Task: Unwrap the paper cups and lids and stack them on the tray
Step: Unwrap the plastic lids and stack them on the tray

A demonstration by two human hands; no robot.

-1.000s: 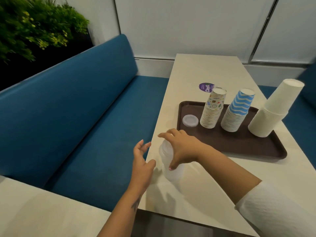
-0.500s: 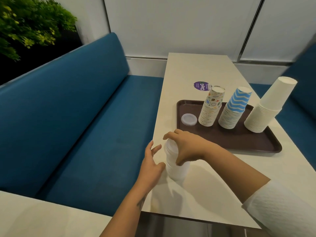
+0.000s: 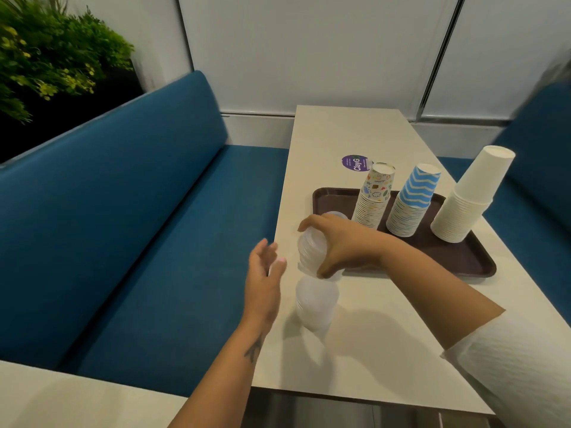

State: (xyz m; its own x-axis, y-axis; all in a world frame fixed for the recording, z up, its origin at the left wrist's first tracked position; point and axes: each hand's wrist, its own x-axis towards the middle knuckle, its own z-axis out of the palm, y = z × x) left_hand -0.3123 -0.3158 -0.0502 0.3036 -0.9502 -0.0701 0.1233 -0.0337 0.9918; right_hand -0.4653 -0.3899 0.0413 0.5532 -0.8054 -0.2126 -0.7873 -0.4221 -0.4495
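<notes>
Change since the earlier frames: the right hand (image 3: pixel 343 245), which then clasped the top of one standing stack of clear lids, has lifted the upper lids (image 3: pixel 312 251) away; they now hang tilted in its curled fingers above the table (image 3: pixel 386 329), apart from the lower lids (image 3: pixel 315 301), which stay standing near the table's left edge, seemingly inside a thin clear wrap, though blur makes that hard to confirm; the left hand (image 3: pixel 264 274) has drawn back from the stack and hovers just left of it, fingers straight and loosely spread, holding nothing.

Writing: a round purple sticker (image 3: pixel 355 163) on the table beyond the tray reads "ClayG"; its smaller print is too small to read; a dark tattoo shows on the left forearm, not legible.

Containers and contents: brown tray (image 3: pixel 457 257) on the table, right of the hands; on it, three stacks of upturned paper cups; cartoon-print cups (image 3: pixel 372 199) to the left; blue-and-white zigzag cups (image 3: pixel 411 202) in the middle; plain white cups (image 3: pixel 466 199) at the right end, taller and leaning outward; one loose clear lid (image 3: pixel 335 215) lies at the tray's near-left corner, partly hidden behind the right hand.

Surroundings: blue bench (image 3: pixel 129 230) along the table's left side; a second blue seat at the right; green plant (image 3: pixel 46 54) at upper left; pale wall panels behind; white textured sleeve (image 3: pixel 519 366) on the right arm.
</notes>
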